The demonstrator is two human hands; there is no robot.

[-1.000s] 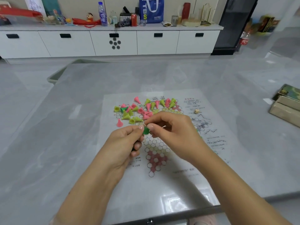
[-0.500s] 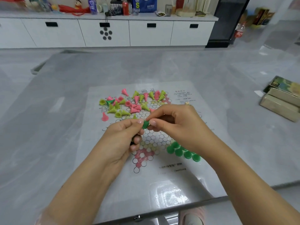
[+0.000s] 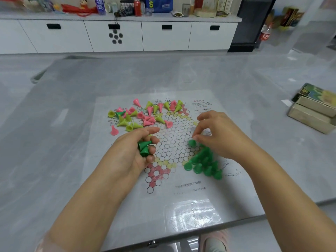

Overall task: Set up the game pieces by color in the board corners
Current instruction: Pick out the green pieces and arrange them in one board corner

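Printing covers the paper game board (image 3: 174, 142), a star of small circles with blocks of text at its margins, too small and blurred to read. Beyond the board's far edge, on the white cabinet (image 3: 116, 35), stand a red can (image 3: 137, 8) and a blue bag (image 3: 159, 4) with pale lettering I cannot make out.

Cone-shaped pieces are the stuff of the game. Pink and yellow-green cones (image 3: 145, 115) lie scattered over the board's far-left part, most tipped on their sides, tips pointing every which way; one pink cone (image 3: 114, 130) stands apart off the board's left edge. Dark green cones (image 3: 203, 162) are packed upright in the board's near-right corner, wide bases down.

At the board's left side, the left hand (image 3: 131, 153) is curled around a few green pieces (image 3: 144, 147), which lie sideways against the palm with tips pointing right. At the board's right side, the right hand (image 3: 218, 135) has fingertips pinched on one green cone (image 3: 191, 142) at the far end of the green cluster; whether it touches the board I cannot tell.
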